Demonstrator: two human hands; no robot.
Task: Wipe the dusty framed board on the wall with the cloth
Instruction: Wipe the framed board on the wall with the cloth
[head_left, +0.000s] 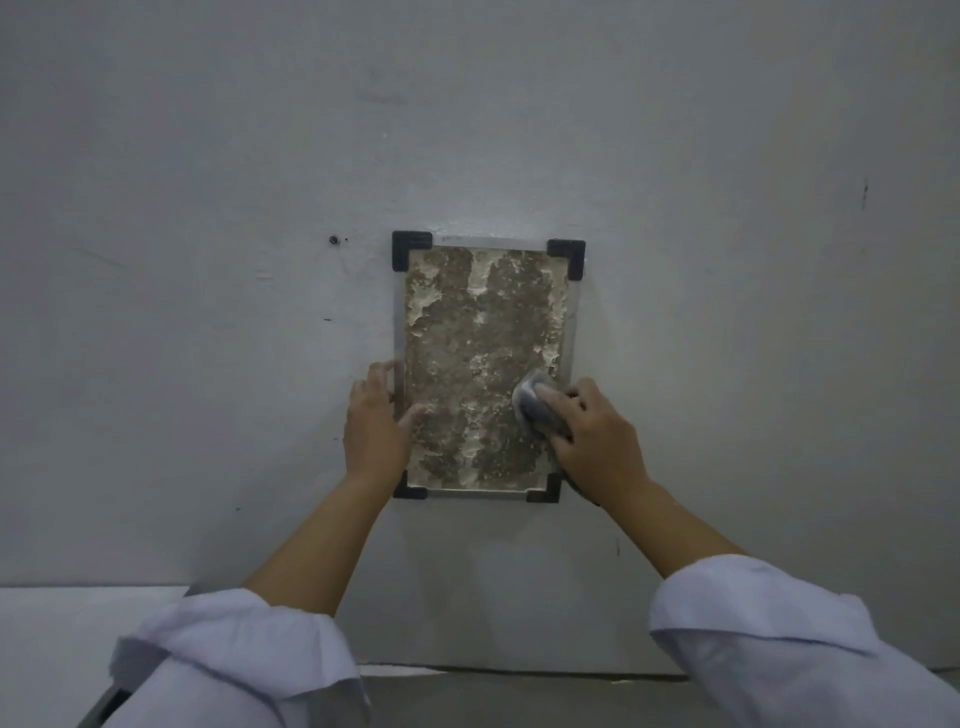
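Observation:
A framed board (483, 332) hangs upright on the grey wall, with a silver rim and black corner caps. Its face is blotched brown and white with dust. My right hand (597, 441) grips a bunched grey cloth (532, 402) and presses it against the board's lower right area. My left hand (374, 421) holds the frame's left edge, fingers on the outer side and thumb lying on the board's face. The lower left corner cap is partly hidden behind my left wrist.
A small dark screw hole (333, 240) sits in the wall left of the board's top. A white ledge (78, 649) lies at the lower left, and the wall's bottom edge (519, 670) runs below the board.

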